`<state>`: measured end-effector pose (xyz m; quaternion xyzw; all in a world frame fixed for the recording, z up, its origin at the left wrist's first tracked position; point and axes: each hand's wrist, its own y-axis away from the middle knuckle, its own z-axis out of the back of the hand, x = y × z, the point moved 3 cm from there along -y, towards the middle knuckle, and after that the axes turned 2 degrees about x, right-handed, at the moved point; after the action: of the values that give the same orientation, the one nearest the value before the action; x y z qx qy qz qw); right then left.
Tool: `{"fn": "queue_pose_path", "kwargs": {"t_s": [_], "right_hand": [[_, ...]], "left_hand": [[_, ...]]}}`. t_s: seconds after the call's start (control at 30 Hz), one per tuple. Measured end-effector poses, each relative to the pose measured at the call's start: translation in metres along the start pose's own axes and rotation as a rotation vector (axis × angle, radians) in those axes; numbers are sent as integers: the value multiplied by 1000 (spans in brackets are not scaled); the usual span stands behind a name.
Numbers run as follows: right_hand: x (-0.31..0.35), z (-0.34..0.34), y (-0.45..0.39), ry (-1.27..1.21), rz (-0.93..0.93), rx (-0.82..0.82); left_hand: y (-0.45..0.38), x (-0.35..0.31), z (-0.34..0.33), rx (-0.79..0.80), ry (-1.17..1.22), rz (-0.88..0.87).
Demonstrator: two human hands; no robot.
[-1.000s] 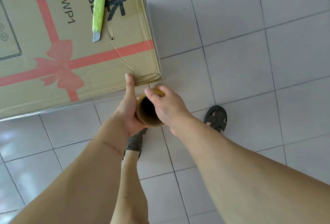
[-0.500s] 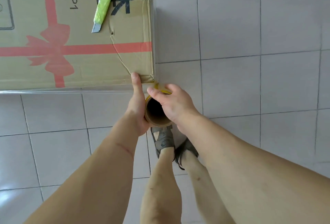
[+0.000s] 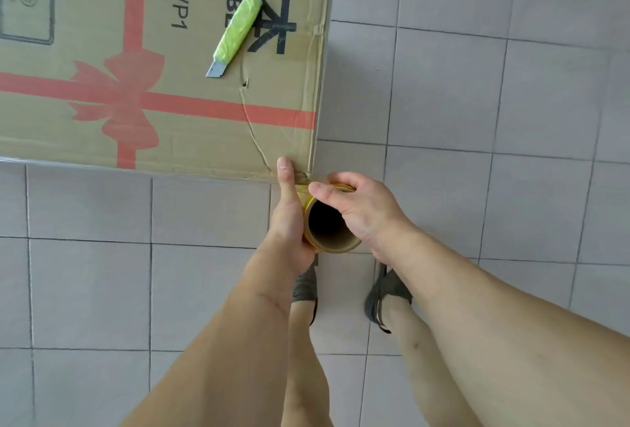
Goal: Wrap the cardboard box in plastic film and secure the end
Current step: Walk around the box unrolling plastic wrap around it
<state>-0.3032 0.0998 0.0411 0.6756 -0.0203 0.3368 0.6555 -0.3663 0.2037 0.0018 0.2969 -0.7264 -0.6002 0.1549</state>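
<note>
A large cardboard box (image 3: pixel 191 120) with a printed red ribbon and bow fills the upper left. I hold a film roll (image 3: pixel 332 246) with a brown cardboard core upright, right at the box's near right corner. My left hand (image 3: pixel 289 215) grips its left side, thumb stretched up onto the box corner. My right hand (image 3: pixel 361 208) wraps over the roll's top rim from the right. Clear film shows faintly along the box's near edge.
A green utility knife (image 3: pixel 237 33) with its blade out lies on top of the box near the right edge. Grey floor tiles (image 3: pixel 477 103) spread to the right and below. My two feet in dark sandals (image 3: pixel 385 293) stand just beneath the roll.
My view has swung around the box's corner, so the box now looks turned. Both hands keep the roll at that corner. My feet have stepped and now stand apart.
</note>
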Motion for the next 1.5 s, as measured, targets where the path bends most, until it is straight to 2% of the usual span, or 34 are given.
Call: {"fn": "queue_pose_path", "kwargs": {"t_s": [0.17, 0.27, 0.43, 0.57, 0.9, 1.03, 1.13, 1.3, 1.5], "right_hand": [[-3, 8, 4, 50, -44, 23], [2, 14, 1, 124, -26, 49], [16, 30, -13, 295, 2, 185], [18, 43, -18, 330, 39, 218], [45, 61, -32, 485, 67, 216], [56, 62, -31, 629, 116, 234], [67, 62, -42, 730, 138, 227], [86, 59, -54, 825, 132, 309], [109, 57, -68, 954, 136, 410]], "left_hand": [[-4, -3, -6, -199, -123, -95], [5, -3, -18, -191, -35, -94], [-1, 8, -38, -176, 175, -86], [-12, 10, -46, -336, 270, -163], [-20, 15, -82, -179, 651, -130], [-21, 15, -89, -60, 798, -112], [-29, 12, -95, -2, 918, -139], [-33, 2, -108, 67, 1110, -195], [-33, -11, -125, 37, 1253, -241]]}}
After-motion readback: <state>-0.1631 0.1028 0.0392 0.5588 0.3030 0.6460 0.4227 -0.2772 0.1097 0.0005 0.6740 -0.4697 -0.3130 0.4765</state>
